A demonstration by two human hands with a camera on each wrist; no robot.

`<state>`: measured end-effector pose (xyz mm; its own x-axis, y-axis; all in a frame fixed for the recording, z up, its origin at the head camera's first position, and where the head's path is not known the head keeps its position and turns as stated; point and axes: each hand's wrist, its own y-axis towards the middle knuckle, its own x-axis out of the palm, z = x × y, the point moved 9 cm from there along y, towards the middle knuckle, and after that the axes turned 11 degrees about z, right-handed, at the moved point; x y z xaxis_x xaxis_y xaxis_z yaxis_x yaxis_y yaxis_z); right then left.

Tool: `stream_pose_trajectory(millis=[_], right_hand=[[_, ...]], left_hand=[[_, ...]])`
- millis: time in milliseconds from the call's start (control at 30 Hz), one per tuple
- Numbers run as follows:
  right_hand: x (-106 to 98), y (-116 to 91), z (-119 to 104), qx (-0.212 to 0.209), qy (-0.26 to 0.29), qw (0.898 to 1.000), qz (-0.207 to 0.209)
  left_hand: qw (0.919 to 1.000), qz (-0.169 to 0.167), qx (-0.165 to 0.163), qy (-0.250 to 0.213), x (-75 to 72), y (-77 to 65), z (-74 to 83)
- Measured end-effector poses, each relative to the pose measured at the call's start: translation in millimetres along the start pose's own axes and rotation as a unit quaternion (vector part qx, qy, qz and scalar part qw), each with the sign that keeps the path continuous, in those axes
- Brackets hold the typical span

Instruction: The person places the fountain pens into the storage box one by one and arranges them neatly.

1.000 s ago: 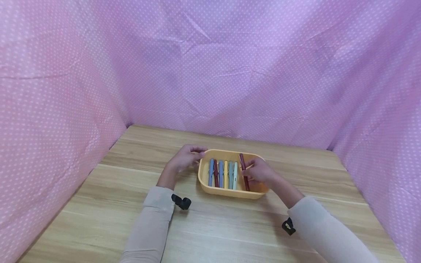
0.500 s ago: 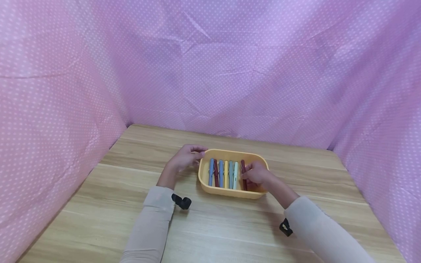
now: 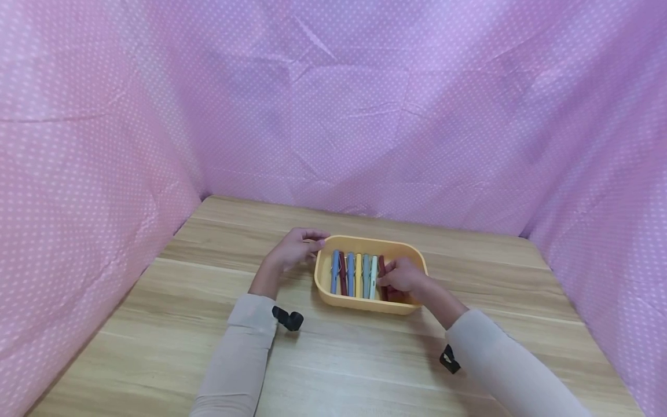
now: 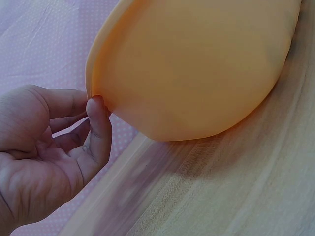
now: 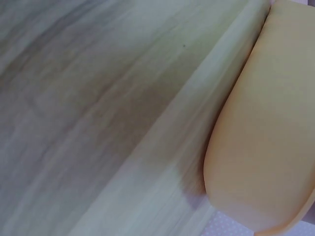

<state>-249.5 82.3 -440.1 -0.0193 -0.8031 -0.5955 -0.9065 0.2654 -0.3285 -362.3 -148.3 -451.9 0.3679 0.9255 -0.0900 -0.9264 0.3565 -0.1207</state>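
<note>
A yellow plastic tray (image 3: 359,304) holds a row of pens lying side by side. From the left they are a blue pen (image 3: 334,272), a dark red pen (image 3: 342,273), another blue pen (image 3: 351,275), a yellow pen (image 3: 358,276), a grey-green pen (image 3: 366,277) and a pale mint pen (image 3: 373,278). My right hand (image 3: 406,276) reaches inside and holds a second dark red pen (image 3: 382,265) next to the mint one; its fingers partly cover it. My left hand (image 3: 293,250) pinches the tray's left rim between thumb and fingers, plain in the left wrist view.
The tray stands on a wood-grain table (image 3: 333,365). Pink dotted cloth (image 3: 365,116) hangs behind the table and at both sides. Black straps with small mounts sit at both sleeve cuffs. In the right wrist view the tray's outer wall (image 5: 266,128) fills the right side.
My right hand has lowered the dark red pen into the tray and moved it left, close beside the mint pen. My left hand stays on the rim.
</note>
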Motion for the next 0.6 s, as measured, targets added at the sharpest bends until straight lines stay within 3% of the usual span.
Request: stream_pose_trajectory(millis=[600], right_hand=[[5, -11, 9, 0.037, 0.059, 0.998, -0.002]], left_hand=[[1.0000, -0.002, 0.000, 0.007, 0.9, -15.4, 1.0]])
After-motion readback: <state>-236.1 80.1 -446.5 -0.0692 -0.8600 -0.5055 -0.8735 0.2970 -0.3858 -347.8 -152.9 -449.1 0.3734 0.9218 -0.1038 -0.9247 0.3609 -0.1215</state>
